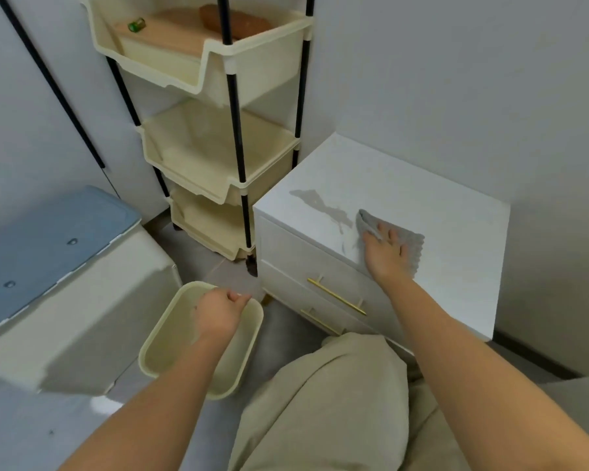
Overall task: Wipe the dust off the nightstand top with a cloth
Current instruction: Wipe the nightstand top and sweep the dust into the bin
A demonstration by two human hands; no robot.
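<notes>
Grey and soft, the cloth (393,239) lies spread on the white nightstand top (405,185), near its front edge and towards the middle. The right hand (386,249) rests flat on it, fingers splayed and palm down, pressing it to the surface rather than gripping it; one corner of the fabric stands up by the thumb. Just left of the cloth a greyish dust patch (320,205) runs toward the front left corner, unwiped as yet, so the job looks only partly done.

The left hand (221,312) hangs well apart from the nightstand, over a cream tub (170,338) on the floor, loosely curled with thumb and forefinger close together; whether it pinches anything I cannot tell. A tiered cream rack (218,158) stands just beside the nightstand.

The cloth should be light and limp, with some grip from its ribbed texture, likely to bunch or fold under a sideways push. A broad flat palm across its middle is probably the best hold, keeping even pressure as it slides over the smooth, hard top
</notes>
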